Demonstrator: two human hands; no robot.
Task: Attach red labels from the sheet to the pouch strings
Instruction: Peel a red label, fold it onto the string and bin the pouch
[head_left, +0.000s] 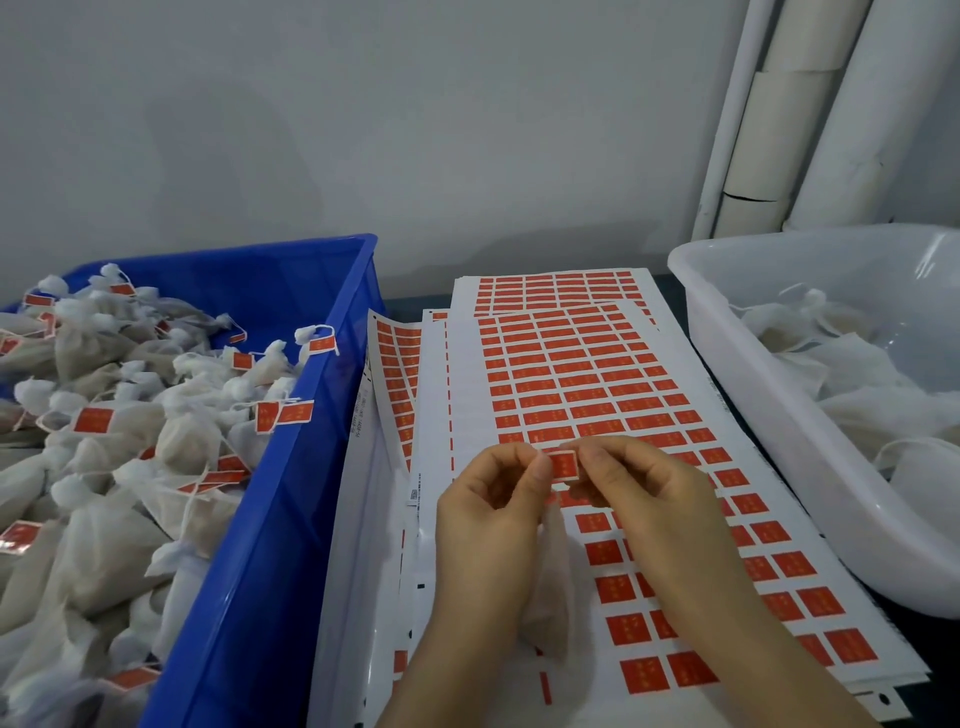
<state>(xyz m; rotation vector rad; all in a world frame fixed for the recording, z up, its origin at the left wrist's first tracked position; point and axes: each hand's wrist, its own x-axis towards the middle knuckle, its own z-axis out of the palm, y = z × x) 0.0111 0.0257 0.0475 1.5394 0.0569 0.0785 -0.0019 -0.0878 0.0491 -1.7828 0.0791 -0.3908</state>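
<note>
Two hands pinch one red label (565, 464) at centre frame: the left hand (488, 499) grips its left edge between thumb and forefinger, the right hand (639, 493) its right edge, remaining fingers curled. The pouch (550, 587) sits just below the hands, over the label sheet (571, 364); its string is too fine to make out. Risk: a fold closed off-line misses the string, so the label may detach. Risk: a slack pinch lets the exposed adhesive catch a fingertip or the sheet
</note>
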